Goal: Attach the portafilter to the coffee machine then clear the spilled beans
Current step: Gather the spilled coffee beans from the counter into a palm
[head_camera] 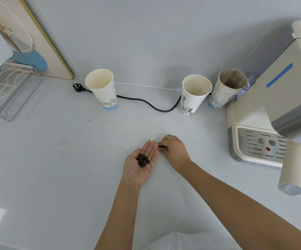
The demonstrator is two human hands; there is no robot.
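bright, even light | soft faint shadows | wide-angle bending at edges | sharp focus

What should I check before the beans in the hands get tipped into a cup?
1. Portafilter handle sticks out from the coffee machine: looks attached, ok; locked fully, cannot tell.
2. Left hand is flat, palm up, with the bean pile on it: ok.
3. Right hand pinches a dark bean beside the left fingertips, not yet dropped on the pile: not ok.
4. Counter free of beans: only tiny dark specks show, cannot tell.
5. Nearest cup stands upright and looks empty: ok.
6. Black cord lies behind, clear of the hands: ok.
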